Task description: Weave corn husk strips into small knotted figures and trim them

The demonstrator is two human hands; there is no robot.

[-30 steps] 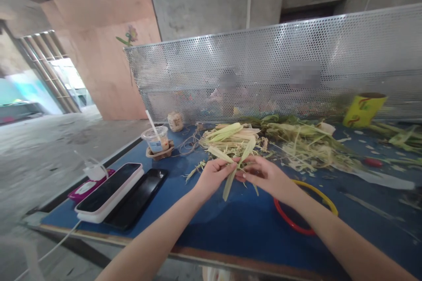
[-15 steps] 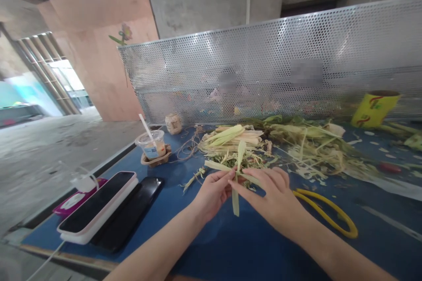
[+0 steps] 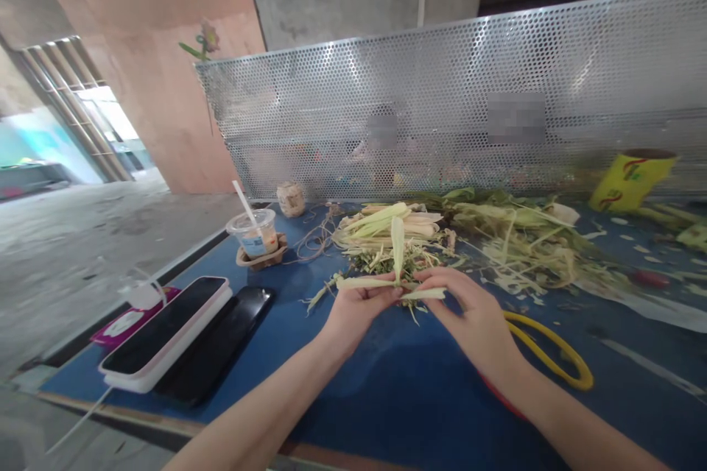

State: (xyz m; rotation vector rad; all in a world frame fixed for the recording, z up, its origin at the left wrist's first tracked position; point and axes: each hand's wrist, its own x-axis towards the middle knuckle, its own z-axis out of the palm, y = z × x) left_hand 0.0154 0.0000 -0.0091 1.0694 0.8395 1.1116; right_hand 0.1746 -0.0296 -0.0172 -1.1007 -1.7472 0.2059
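Observation:
My left hand (image 3: 356,309) and my right hand (image 3: 469,309) meet over the blue table (image 3: 398,390), both pinched on pale green corn husk strips (image 3: 395,276). The strips are crossed: one lies flat between my fingers, another stands upright from the crossing. Just behind them lies a pile of husks and stalks (image 3: 387,228).
A phone on a white power bank (image 3: 166,331), a black phone (image 3: 221,342) and a pink item lie at left. A plastic cup with a spoon (image 3: 255,234), a small jar (image 3: 291,199), twine, yellow and red rings (image 3: 552,353), a yellow cup (image 3: 630,180) and a perforated metal screen (image 3: 469,96) stand around.
The strip that hung down below my hands now points upward, and a second strip lies flat across it. My hands have shifted slightly away from me.

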